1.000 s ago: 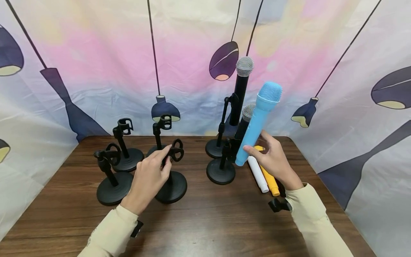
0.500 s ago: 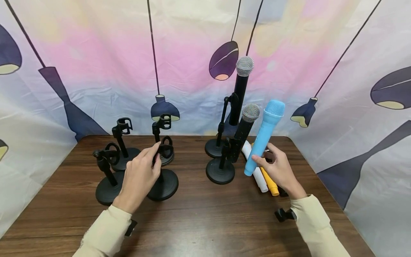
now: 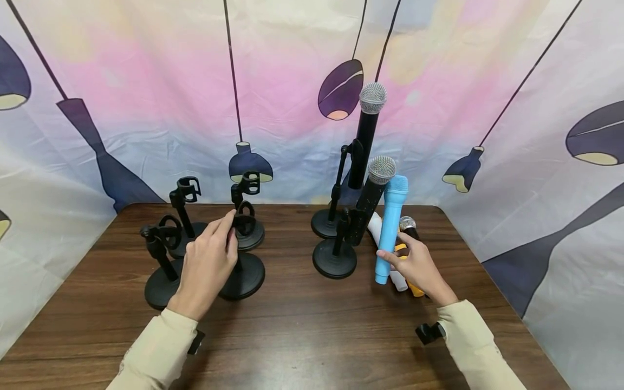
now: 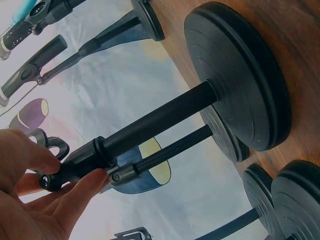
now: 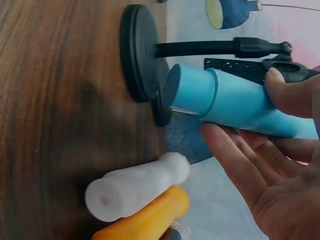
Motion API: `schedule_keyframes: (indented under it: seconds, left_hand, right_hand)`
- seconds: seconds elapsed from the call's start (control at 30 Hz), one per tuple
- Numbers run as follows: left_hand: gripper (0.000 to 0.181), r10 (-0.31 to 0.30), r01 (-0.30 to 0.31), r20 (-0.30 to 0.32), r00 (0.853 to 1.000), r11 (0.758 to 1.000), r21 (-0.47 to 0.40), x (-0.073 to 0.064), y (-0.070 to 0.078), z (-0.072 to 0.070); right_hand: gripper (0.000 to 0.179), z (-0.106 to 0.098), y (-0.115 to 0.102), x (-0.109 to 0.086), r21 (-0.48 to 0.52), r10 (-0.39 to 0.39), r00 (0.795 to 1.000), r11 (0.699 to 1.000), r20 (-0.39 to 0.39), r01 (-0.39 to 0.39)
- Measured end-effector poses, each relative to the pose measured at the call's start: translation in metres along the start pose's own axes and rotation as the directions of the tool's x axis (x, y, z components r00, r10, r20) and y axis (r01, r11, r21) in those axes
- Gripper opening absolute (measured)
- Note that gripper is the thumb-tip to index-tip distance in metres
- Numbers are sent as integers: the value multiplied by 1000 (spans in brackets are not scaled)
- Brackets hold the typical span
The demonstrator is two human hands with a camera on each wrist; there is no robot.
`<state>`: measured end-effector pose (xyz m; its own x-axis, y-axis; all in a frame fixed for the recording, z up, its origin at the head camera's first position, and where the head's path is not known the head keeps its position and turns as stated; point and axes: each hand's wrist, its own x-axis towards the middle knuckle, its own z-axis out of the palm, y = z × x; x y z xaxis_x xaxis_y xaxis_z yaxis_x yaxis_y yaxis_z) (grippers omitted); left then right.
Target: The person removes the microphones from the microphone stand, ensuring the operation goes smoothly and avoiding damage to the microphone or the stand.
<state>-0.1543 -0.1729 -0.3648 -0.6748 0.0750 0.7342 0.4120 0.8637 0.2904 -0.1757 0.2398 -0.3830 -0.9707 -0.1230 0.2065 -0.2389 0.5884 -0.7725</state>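
Note:
My left hand (image 3: 207, 265) grips the top of a black microphone stand (image 4: 160, 120) just under its clip. In the left wrist view, thumb and fingers wrap the upper joint. The stand's round base looks to be at the tabletop; whether it touches cannot be told. My right hand (image 3: 419, 265) pinches a light blue microphone (image 3: 391, 230) by its lower body, head up and slightly tilted. Beneath it lie a white microphone (image 5: 135, 187) and a yellow microphone (image 5: 150, 215). Left of it, a black microphone (image 3: 369, 197) with a silver head leans in a stand (image 3: 335, 260).
Behind stands another black microphone (image 3: 365, 135) in a stand (image 3: 324, 223). At left are stands with bare clips: a front one (image 3: 163, 281), one behind it (image 3: 185, 203) and one at the back (image 3: 251, 235). A silver-headed microphone (image 3: 408, 223) lies at right on the wooden table (image 3: 312, 336).
My left hand has shifted left with the stand. My right hand has lowered the blue microphone and turned it more upright, moving it right and then back left.

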Motion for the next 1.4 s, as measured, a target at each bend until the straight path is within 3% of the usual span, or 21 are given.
schedule_keyframes:
  seconds: [0.3, 0.57, 0.7, 0.8, 1.0, 1.13, 1.23, 1.33, 1.4]
  left_hand:
    - [44, -22, 22, -6, 1000, 1000, 21, 2, -5, 0]
    - [51, -2, 2, -21, 1000, 1000, 22, 4, -4, -5]
    - [54, 78, -81, -72, 994, 996, -38, 8, 10, -12]
    - [52, 139, -155, -121, 983, 980, -126, 13, 28, -14]
    - [48, 207, -259, -181, 962, 901, -348, 23, 69, -5]
    - [49, 208, -227, -92, 974, 864, -449, 32, 91, 9]
    - [50, 186, -145, 34, 982, 858, -492, 39, 102, 23]
    - [53, 150, -36, 177, 973, 851, -523, 47, 110, 40]
    - [55, 120, 48, 275, 954, 844, -535, 54, 112, 51]
  right_hand:
    - [63, 2, 5, 2, -87, 22, 999, 996, 37, -19]
    - [63, 5, 13, 6, -150, 89, 994, 986, 63, -78]
    - [69, 6, 14, 7, -190, 105, 992, 978, 74, -89]
    - [71, 7, 16, 7, -222, 112, 991, 971, 76, -92]
    - [63, 13, 20, 10, -297, 104, 992, 952, 73, -78]
    - [61, 17, 19, 11, -329, 160, 984, 936, 76, -126]
    - [60, 19, 18, 11, -355, 190, 979, 922, 75, -152]
    - [55, 23, 18, 13, -378, 186, 980, 914, 64, -149]
    - [48, 26, 18, 14, -390, 163, 985, 912, 63, -126]
